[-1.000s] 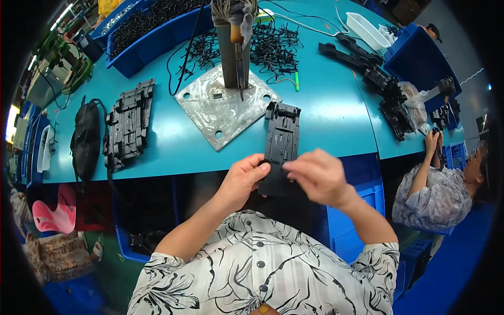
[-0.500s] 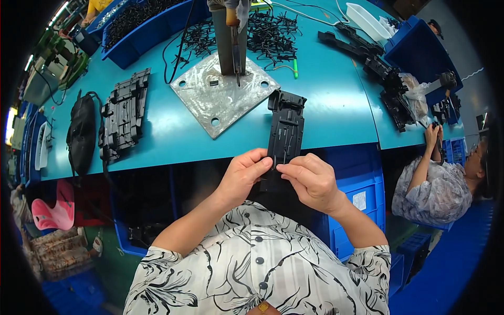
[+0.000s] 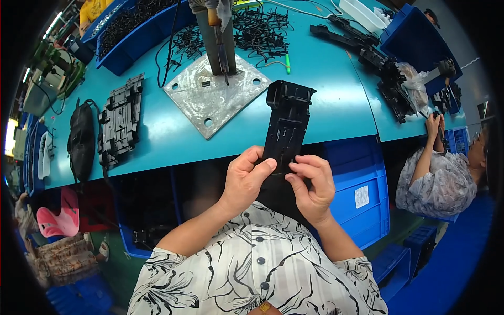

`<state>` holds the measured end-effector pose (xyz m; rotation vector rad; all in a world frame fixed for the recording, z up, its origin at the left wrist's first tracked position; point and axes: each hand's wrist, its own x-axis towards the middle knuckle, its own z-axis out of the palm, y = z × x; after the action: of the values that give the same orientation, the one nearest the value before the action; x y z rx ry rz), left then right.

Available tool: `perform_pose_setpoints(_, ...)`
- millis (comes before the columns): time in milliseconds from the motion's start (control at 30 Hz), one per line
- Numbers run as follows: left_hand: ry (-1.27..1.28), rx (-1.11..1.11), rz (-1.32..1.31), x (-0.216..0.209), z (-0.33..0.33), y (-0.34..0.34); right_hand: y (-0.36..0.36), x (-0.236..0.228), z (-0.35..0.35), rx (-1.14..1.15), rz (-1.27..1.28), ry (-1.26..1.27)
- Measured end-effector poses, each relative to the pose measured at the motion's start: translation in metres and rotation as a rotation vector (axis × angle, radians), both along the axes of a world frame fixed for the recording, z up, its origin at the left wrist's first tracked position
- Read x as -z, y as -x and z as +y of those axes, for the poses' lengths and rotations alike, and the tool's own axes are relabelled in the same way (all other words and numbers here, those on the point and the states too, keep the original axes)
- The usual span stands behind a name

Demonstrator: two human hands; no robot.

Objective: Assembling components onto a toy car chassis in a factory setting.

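A long black moulded plastic part (image 3: 287, 126) is held up in front of me, tilted, its boxy end pointing away past the table edge. My left hand (image 3: 242, 181) grips its near left corner, thumb on top. At the near right corner, my right hand (image 3: 315, 188) has its fingertips and thumb on the edge. Beyond the part stands a press-like tool with a pointed tip (image 3: 226, 71) on an upright column, fixed to a square metal base plate (image 3: 207, 123). Small black branching pieces (image 3: 257, 29) lie heaped behind it.
Several black plastic parts (image 3: 123, 118) lie side by side at left, by a black pouch (image 3: 82, 142). A blue bin (image 3: 118, 60) of black pieces stands at back left. More black parts (image 3: 375, 60) line the right, near a co-worker (image 3: 438, 181). A blue crate (image 3: 349, 189) stands below the table.
The plastic part has turned slightly, its far end swinging up and its face tilting. My right fingers have moved from its middle to its near right corner and opened a little.
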<state>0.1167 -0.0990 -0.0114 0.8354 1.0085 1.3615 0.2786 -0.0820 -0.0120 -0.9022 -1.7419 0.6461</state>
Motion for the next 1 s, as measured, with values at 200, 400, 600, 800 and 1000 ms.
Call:
perform_pose_setpoints(200, -0.099, -0.065, 0.073, -0.001, -0.003, -0.004, 0.008, -0.003, -0.011, -0.008, 0.408, 0.617)
perform_pose_setpoints(400, -0.148, -0.111, 0.122, -0.004, -0.007, -0.009, 0.005, -0.004, -0.009, -0.09, 0.474, 0.722)
perform_pose_setpoints(600, -0.177, -0.106, 0.161, 0.001, -0.011, -0.008, 0.006, -0.004, -0.011, -0.106, 0.554, 0.813)
perform_pose_setpoints(800, -0.215, -0.119, 0.194, -0.001, -0.007, -0.006, 0.005, -0.006, -0.006, -0.126, 0.534, 0.863)
perform_pose_setpoints(1000, -0.083, -0.092, 0.034, -0.012, -0.004, -0.009, 0.008, -0.017, -0.008, -0.12, 0.471, 0.767)
